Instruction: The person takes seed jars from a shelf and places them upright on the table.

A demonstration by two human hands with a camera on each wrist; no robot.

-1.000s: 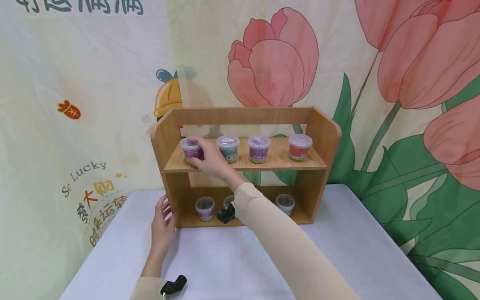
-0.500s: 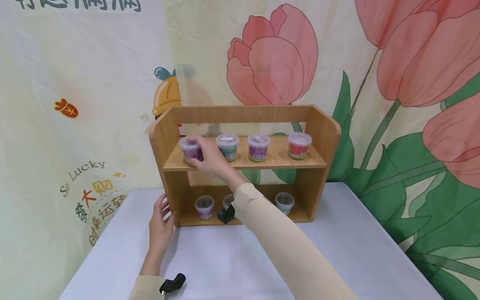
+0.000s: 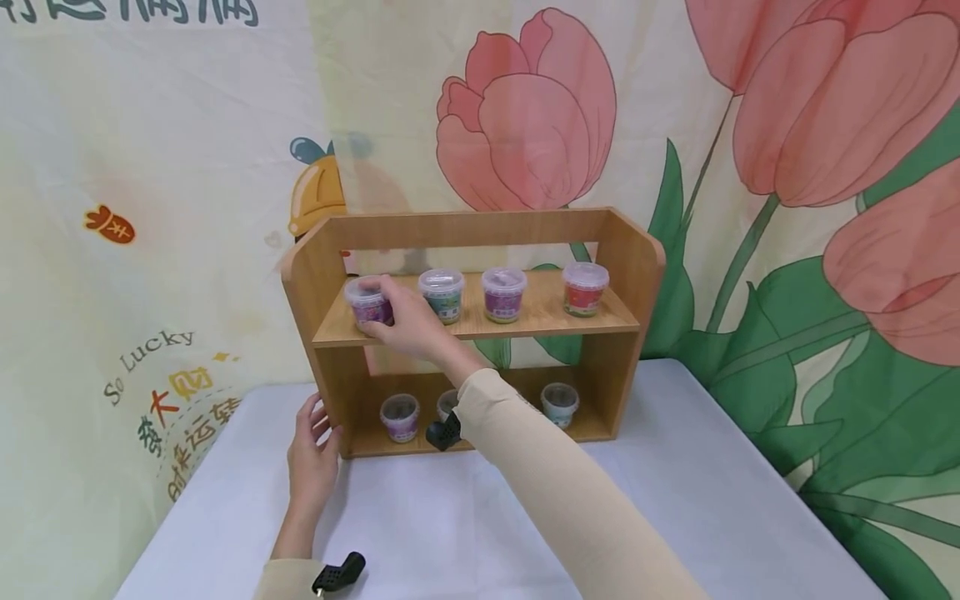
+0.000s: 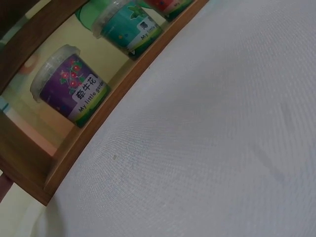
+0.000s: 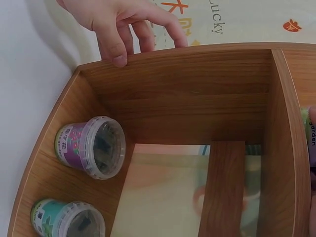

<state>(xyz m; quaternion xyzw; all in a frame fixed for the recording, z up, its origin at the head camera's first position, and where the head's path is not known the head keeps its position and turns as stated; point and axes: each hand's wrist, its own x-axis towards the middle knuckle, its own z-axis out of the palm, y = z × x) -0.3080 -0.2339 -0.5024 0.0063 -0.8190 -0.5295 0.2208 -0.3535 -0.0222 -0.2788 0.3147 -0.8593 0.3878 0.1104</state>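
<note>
A two-tier wooden shelf rack (image 3: 633,296) stands on the white-covered table. My right hand (image 3: 416,323) reaches to the upper tier and grips the leftmost lidded plastic cup (image 3: 368,310), which has a purple label, between thumb and fingers. At the rack's lower left, my left hand (image 3: 313,462) rests its fingers against the outer side panel; the right wrist view shows its thumb (image 5: 118,52) at the panel's edge. Beside the gripped cup stand a teal cup (image 3: 442,297), a purple cup (image 3: 503,295) and a red cup (image 3: 585,289).
On the lower tier are a purple cup (image 4: 74,89), a teal cup (image 4: 129,29) and a red cup (image 4: 170,6); my right forearm partly hides this row in the head view. Behind the rack hangs a tulip-printed cloth (image 3: 532,125). White cloth (image 3: 420,533) covers the table.
The head view has shifted slightly, so the rack appears a little further left. Both hands keep their places: the right on the purple cup, the left at the side panel.
</note>
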